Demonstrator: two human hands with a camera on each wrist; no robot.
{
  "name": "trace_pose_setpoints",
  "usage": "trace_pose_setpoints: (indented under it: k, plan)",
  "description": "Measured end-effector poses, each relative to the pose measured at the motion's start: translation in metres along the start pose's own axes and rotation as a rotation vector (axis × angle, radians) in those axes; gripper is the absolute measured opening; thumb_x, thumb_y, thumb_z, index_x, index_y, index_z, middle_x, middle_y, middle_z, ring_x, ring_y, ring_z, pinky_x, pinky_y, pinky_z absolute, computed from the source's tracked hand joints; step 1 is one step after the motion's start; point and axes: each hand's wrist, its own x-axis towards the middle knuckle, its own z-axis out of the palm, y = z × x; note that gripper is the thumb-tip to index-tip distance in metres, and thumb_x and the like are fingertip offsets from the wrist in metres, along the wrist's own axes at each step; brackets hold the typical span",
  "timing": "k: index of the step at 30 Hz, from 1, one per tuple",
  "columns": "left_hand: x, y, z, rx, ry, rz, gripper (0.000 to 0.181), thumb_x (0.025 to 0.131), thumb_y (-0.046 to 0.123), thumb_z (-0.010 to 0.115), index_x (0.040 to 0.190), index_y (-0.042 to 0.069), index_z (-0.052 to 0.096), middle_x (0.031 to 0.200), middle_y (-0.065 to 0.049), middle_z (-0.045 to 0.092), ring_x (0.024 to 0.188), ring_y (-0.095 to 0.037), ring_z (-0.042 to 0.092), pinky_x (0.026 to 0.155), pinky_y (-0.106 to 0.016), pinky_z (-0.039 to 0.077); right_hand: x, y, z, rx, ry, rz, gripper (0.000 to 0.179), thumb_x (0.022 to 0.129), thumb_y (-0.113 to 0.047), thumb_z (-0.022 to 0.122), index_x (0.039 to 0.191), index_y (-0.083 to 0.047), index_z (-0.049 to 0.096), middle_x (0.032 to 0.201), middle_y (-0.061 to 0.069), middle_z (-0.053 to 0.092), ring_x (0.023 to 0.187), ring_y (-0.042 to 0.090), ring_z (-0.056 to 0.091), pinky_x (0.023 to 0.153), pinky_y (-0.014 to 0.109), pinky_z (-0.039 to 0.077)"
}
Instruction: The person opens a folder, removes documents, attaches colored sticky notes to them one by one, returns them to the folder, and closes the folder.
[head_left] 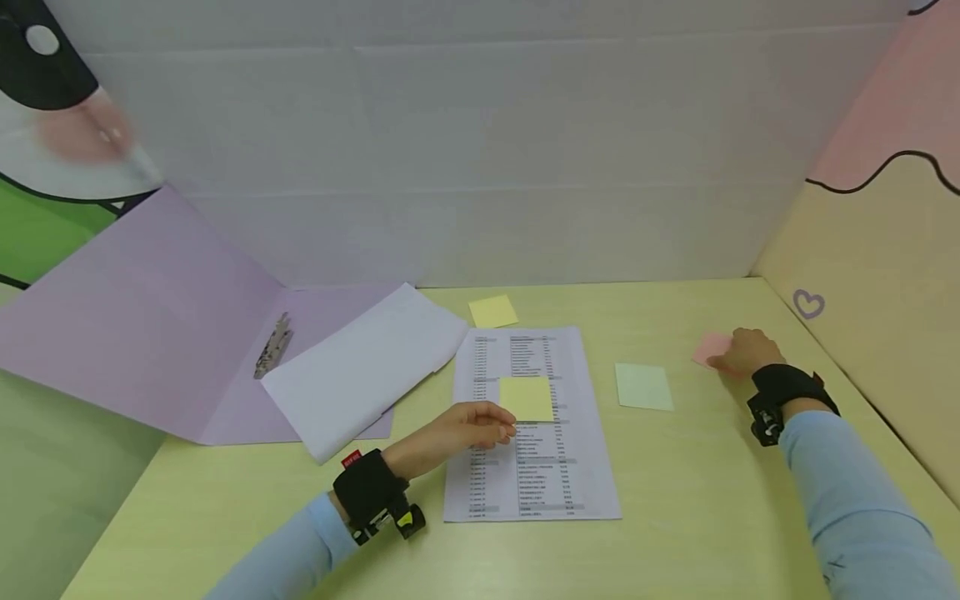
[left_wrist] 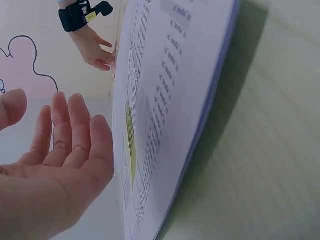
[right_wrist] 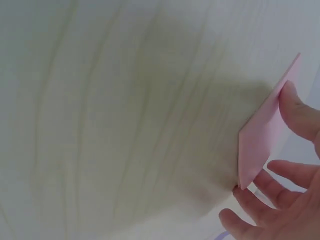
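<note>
At the right of the table, my right hand (head_left: 748, 352) grips a pink sticky note pad (head_left: 711, 348). In the right wrist view the thumb (right_wrist: 295, 110) lies on one edge of the pad and fingers meet its opposite edge. My left hand (head_left: 457, 433) hovers above a stack of printed sheets (head_left: 581, 467), palm bare and fingers loosely bent in the left wrist view. Just beyond its fingertips, a yellow sticky note (head_left: 527, 397) lies on the top sheet.
An open purple folder (head_left: 150, 317) with a metal clip (head_left: 273, 346) stands at the left, folded white paper (head_left: 367, 367) lying partly on it. Another yellow note (head_left: 492, 311) lies behind the sheets. A pale green note (head_left: 643, 387) lies to their right. Walls border the back and right.
</note>
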Motion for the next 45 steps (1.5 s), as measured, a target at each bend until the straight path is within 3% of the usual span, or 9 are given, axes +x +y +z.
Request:
trace_pose_setpoints:
  k: [3,10,16,20,25,29,32,37,45]
  plan:
    - [-0.001,0.000,0.001,-0.013,0.000,0.004,0.033,0.090,0.026,0.058,0.116,0.005,0.055,0.118,-0.015,0.059,0.105,-0.024,0.051,0.096,-0.036,0.038,-0.003,-0.003,0.000,0.037,0.004,0.052,0.062,0.081,-0.039,0.062,0.098,0.019,0.051,0.102,0.040,0.052,0.088,0.052,0.052,0.070,0.051,0.046]
    - [-0.002,-0.003,0.002,-0.026,0.002,0.008,0.036,0.091,0.025,0.056,0.118,0.002,0.053,0.117,-0.015,0.058,0.105,-0.022,0.054,0.098,-0.036,0.039,-0.012,-0.005,0.000,0.134,0.099,0.137,0.058,0.081,-0.030,0.063,0.115,0.016,0.051,0.114,0.037,0.051,0.099,0.055,0.048,0.074,0.056,0.044]
    - [-0.004,-0.006,0.001,-0.038,-0.001,0.013,0.035,0.092,0.025,0.054,0.118,0.003,0.052,0.118,-0.016,0.056,0.107,-0.022,0.054,0.098,-0.037,0.040,-0.013,-0.009,0.000,0.192,0.145,0.109,0.048,0.085,-0.028,0.061,0.110,0.013,0.055,0.111,0.034,0.055,0.096,0.052,0.051,0.072,0.051,0.045]
    - [-0.003,-0.007,0.001,-0.049,-0.004,0.020,0.037,0.092,0.025,0.054,0.120,0.001,0.051,0.119,-0.015,0.055,0.108,-0.023,0.054,0.099,-0.037,0.040,-0.017,-0.022,-0.004,0.298,0.161,0.085,0.044,0.088,-0.027,0.058,0.108,0.013,0.055,0.101,0.032,0.057,0.081,0.040,0.058,0.064,0.040,0.047]
    - [-0.001,-0.007,0.003,-0.057,-0.009,0.027,0.039,0.092,0.024,0.053,0.122,0.000,0.049,0.117,-0.014,0.056,0.108,-0.023,0.053,0.099,-0.036,0.040,-0.026,-0.051,-0.010,0.546,0.129,0.082,0.043,0.091,-0.021,0.054,0.116,0.014,0.049,0.094,0.019,0.057,0.067,0.011,0.058,0.066,0.030,0.052]
    - [0.002,-0.004,0.006,-0.063,-0.019,0.040,0.039,0.093,0.024,0.052,0.123,-0.001,0.048,0.120,-0.016,0.055,0.110,-0.025,0.053,0.100,-0.037,0.039,-0.033,-0.075,-0.013,0.728,0.081,0.074,0.047,0.093,-0.019,0.052,0.124,0.014,0.040,0.094,0.007,0.055,0.070,0.002,0.055,0.072,0.025,0.052]
    - [0.003,-0.001,0.008,-0.083,-0.023,0.051,0.038,0.094,0.023,0.051,0.123,-0.001,0.048,0.123,-0.019,0.053,0.112,-0.025,0.053,0.101,-0.037,0.039,-0.038,-0.096,-0.011,0.843,0.005,0.060,0.051,0.094,-0.017,0.050,0.132,0.012,0.032,0.098,0.004,0.051,0.074,0.000,0.055,0.076,0.022,0.051]
    - [0.009,0.003,0.011,-0.137,-0.009,0.068,0.035,0.094,0.020,0.050,0.122,-0.001,0.048,0.126,-0.021,0.051,0.114,-0.027,0.054,0.100,-0.034,0.041,-0.052,-0.142,0.003,0.998,-0.111,0.030,0.055,0.094,-0.014,0.050,0.138,0.009,0.027,0.111,0.011,0.047,0.083,0.002,0.056,0.079,0.018,0.049]
    - [0.024,0.008,0.019,-0.147,0.091,0.131,0.037,0.094,0.020,0.051,0.124,-0.003,0.047,0.120,-0.015,0.055,0.105,-0.023,0.059,0.091,-0.031,0.048,-0.079,-0.211,0.028,1.066,-0.187,0.021,0.043,0.091,-0.012,0.056,0.126,0.006,0.041,0.105,0.010,0.054,0.083,0.012,0.057,0.076,0.027,0.048]
